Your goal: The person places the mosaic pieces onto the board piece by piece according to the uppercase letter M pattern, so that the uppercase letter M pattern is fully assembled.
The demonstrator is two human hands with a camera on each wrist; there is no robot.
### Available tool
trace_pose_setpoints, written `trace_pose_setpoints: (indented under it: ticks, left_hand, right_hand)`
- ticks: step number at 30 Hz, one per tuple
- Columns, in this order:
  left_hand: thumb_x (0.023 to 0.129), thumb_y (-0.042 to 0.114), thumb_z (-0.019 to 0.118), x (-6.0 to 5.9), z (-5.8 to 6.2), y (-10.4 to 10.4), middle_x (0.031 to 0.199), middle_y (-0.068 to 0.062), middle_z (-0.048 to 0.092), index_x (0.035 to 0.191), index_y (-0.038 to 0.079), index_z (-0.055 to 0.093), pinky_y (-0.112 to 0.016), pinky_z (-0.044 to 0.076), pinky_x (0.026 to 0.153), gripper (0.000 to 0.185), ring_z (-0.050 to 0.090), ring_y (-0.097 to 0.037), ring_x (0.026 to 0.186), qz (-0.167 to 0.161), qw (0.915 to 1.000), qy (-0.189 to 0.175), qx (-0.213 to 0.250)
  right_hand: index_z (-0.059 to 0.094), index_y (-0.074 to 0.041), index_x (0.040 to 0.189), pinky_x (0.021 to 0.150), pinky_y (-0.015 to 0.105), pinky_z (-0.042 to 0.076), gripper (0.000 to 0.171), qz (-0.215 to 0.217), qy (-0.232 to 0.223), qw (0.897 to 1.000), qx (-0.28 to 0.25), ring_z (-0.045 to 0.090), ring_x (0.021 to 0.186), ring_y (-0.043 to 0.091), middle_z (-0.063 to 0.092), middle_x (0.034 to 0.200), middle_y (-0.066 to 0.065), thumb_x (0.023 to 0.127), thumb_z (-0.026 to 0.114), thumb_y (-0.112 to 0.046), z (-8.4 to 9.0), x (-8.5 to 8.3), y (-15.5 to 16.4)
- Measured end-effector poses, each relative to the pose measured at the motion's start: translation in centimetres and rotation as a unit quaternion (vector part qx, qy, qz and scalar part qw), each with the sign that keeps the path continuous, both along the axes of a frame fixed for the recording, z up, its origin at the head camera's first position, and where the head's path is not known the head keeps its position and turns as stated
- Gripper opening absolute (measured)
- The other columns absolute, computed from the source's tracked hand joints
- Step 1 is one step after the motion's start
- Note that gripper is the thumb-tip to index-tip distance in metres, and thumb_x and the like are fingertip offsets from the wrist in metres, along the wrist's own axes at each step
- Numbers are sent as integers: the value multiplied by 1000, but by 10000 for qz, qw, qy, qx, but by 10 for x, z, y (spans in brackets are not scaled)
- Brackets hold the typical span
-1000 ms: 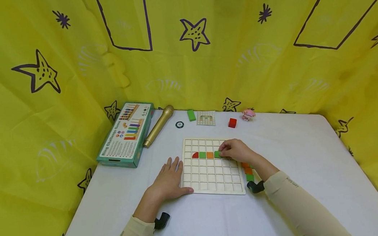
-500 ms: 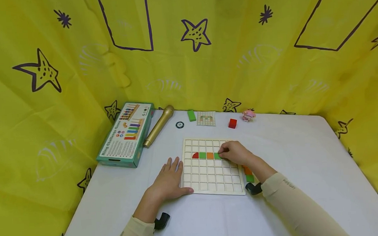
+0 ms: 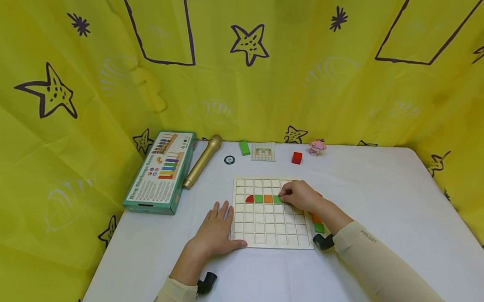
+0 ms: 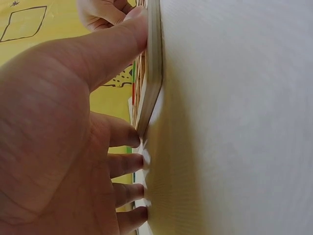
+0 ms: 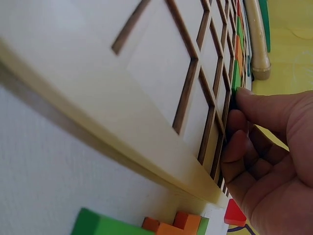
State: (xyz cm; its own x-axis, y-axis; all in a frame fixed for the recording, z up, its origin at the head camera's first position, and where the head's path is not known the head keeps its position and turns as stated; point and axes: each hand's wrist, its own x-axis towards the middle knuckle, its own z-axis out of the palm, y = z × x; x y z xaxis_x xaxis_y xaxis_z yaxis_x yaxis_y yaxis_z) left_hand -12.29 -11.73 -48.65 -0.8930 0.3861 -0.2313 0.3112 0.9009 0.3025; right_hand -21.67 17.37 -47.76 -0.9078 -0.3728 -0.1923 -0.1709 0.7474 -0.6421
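Note:
A pale wooden grid board (image 3: 267, 228) lies on the white table. One row of it holds a red quarter-round piece (image 3: 250, 198), a green block (image 3: 259, 198), an orange block (image 3: 268, 199) and a second green block (image 3: 277, 198). My right hand (image 3: 286, 195) rests over the board, its curled fingertips pinching that second green block (image 5: 236, 81) in its cell. My left hand (image 3: 216, 227) lies flat on the table at the board's left edge. In the left wrist view its thumb (image 4: 115, 41) presses on the board's rim (image 4: 154, 58).
Loose orange (image 3: 317, 219), green (image 3: 319, 228) and red (image 5: 234, 214) blocks lie right of the board. Behind it are a green game box (image 3: 160, 172), a gold microphone (image 3: 203, 161), a black disc (image 3: 229, 159), a green block (image 3: 244, 147), a pattern card (image 3: 263, 151), a red cube (image 3: 297, 157) and a pink toy (image 3: 318, 147). Yellow curtain surrounds the table.
My right hand has crept slightly left and now covers more of the second green block. The left hand and the board have stayed put.

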Motion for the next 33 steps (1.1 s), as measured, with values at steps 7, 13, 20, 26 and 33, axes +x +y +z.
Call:
trace_pose_setpoints:
  ticks: [7,13,20,26,33]
  left_hand:
    - [81,66,71,0,-1,1,164,-21,21,155,-3,31,-54,18,120,109,11,-45,151,-12,10000,2,-9]
    - [81,68,70,-1,-1,1,164,-21,20,155,-3,30,-54,18,120,110,11,-45,151,-45,10000,36,-40]
    - [81,67,70,-1,0,1,164,-21,20,155,-4,30,-54,18,120,110,11,-45,151,-44,10000,47,-49]
    - [81,66,71,0,-1,1,164,-21,20,155,-4,31,-54,18,120,109,11,-45,151,-5,10000,-3,25]
    - [81,66,71,-1,-2,0,164,-22,20,155,-4,30,-54,18,120,110,10,-45,151,-20,10000,-8,-20]
  right_hand:
    - [74,-9,94,85,40,50,4,-24,42,10000,30,55,88,22,68,92,1,95,71,-12,1,2,0]
    - [74,-10,94,86,41,50,4,-79,26,9999,106,55,88,22,68,92,1,95,71,-12,1,2,1]
    - [75,-10,94,86,40,50,4,-64,6,9999,94,55,88,22,68,93,1,94,71,-11,3,2,0]
    - [75,-10,94,85,40,50,4,-19,38,10000,42,56,87,22,69,93,1,95,71,-11,2,3,-1]
    - [74,-11,95,85,40,49,4,19,34,10000,63,56,87,21,68,92,-1,95,70,-11,3,2,0]
